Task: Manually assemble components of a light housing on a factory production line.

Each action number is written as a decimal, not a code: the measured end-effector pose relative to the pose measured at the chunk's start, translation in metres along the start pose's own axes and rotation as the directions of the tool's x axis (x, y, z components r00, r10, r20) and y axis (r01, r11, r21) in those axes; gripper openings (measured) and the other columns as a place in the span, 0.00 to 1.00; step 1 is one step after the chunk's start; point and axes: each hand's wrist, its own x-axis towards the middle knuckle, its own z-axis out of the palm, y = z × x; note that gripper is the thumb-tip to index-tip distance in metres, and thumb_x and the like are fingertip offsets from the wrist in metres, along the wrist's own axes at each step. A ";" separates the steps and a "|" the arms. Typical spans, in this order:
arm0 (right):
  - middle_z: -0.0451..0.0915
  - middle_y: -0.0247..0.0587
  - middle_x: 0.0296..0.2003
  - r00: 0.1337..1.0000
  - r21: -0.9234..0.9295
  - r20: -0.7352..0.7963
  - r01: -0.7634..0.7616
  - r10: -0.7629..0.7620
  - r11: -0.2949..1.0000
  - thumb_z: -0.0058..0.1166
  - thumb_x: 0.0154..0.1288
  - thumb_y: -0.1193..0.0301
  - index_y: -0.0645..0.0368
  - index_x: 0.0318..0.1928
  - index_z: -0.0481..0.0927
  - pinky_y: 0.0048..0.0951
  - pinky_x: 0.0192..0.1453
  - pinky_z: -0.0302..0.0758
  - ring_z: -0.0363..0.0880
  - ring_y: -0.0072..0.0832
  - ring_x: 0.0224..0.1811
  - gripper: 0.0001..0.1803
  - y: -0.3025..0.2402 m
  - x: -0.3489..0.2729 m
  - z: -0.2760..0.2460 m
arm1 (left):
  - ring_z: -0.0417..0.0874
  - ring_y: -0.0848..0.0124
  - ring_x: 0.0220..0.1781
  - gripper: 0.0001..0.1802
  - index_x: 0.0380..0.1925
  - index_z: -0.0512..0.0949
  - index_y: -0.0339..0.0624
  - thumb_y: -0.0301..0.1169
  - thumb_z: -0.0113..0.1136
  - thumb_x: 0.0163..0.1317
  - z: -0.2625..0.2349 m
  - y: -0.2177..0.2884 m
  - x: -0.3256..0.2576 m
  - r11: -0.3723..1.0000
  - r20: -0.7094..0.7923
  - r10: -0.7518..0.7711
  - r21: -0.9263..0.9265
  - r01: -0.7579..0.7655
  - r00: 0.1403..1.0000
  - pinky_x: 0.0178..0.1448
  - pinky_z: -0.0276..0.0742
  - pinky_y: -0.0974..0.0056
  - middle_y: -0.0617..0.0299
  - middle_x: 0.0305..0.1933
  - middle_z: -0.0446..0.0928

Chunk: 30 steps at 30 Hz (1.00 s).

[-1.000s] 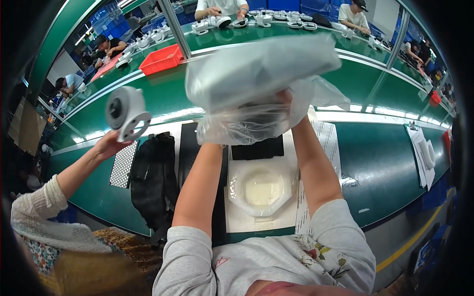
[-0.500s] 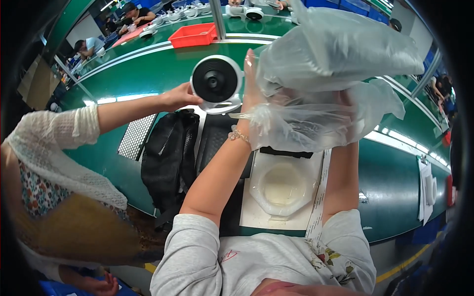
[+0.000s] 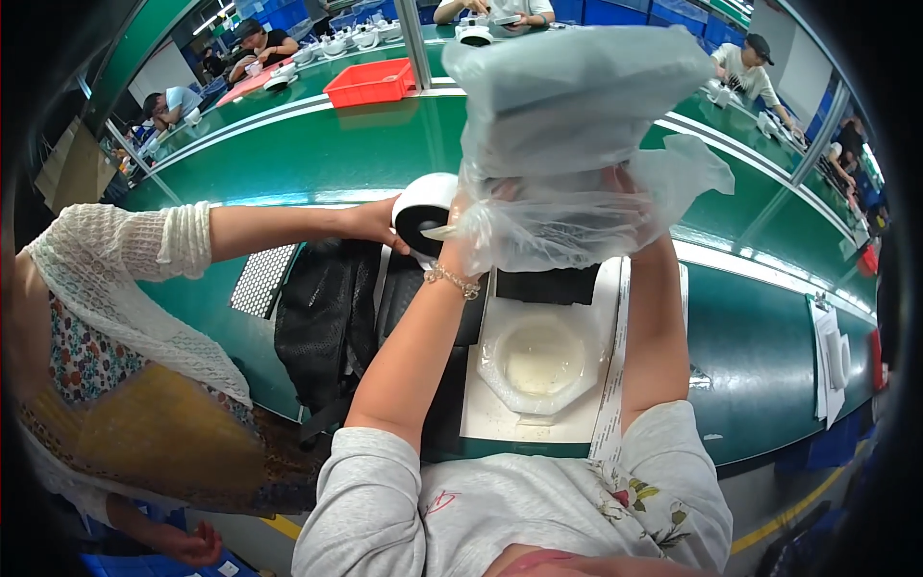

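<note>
A large translucent plastic bag (image 3: 577,106) hangs in the air before me, held up between my two hands. Its crumpled lower folds (image 3: 548,231) drape across both wrists. My left hand (image 3: 471,226), with a beaded bracelet (image 3: 450,281) at the wrist, grips the bag's left side, its fingers mostly covered by film. On the other side my right hand (image 3: 630,197) holds the bag, largely veiled by plastic. Close to my left hand, a co-worker's hand (image 3: 373,223) grasps a round white device with a black underside (image 3: 423,216), partly hidden by my wrist.
Below my arms lies an octagonal whitish tray (image 3: 495,377) on a pale board. Beside it are a black mesh bag (image 3: 322,322) and a perforated white sheet (image 3: 261,281). A red bin (image 3: 370,84) stands on the far side of the green table (image 3: 760,356). Several people work beyond.
Both my hands and the plastic bag have shifted left, and the bag's upper part looks more upright. The co-worker's white device has come lower and to the right, tilting over.
</note>
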 end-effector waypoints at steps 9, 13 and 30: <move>0.76 0.42 0.39 0.988 -0.232 -0.138 0.038 -0.071 0.972 0.56 0.55 0.66 0.67 0.45 0.72 0.28 0.43 0.73 0.75 0.29 0.42 0.20 -0.031 -0.021 0.033 | 0.73 0.60 0.35 0.10 0.38 0.71 0.39 0.28 0.49 0.55 0.011 -0.031 0.017 0.696 -0.067 0.565 0.573 -0.432 0.822 0.40 0.70 0.58 0.55 0.33 0.72; 0.76 0.41 0.37 0.996 -0.098 -0.082 -0.023 0.015 0.995 0.54 0.53 0.69 0.65 0.42 0.74 0.28 0.42 0.72 0.76 0.29 0.39 0.16 -0.025 -0.016 0.010 | 0.72 0.53 0.38 0.08 0.32 0.73 0.37 0.27 0.50 0.52 0.020 -0.026 0.039 0.865 -0.150 0.436 0.343 -0.367 0.887 0.43 0.66 0.53 0.51 0.34 0.73; 0.74 0.36 0.39 0.966 -0.461 -0.203 -0.241 0.163 0.854 0.57 0.46 0.57 0.62 0.44 0.75 0.22 0.46 0.61 0.68 0.22 0.42 0.26 -0.033 -0.017 0.014 | 0.72 0.57 0.39 0.10 0.35 0.73 0.34 0.28 0.51 0.55 0.024 0.030 0.021 0.955 -0.259 0.202 -0.164 -0.249 0.945 0.45 0.67 0.60 0.51 0.37 0.74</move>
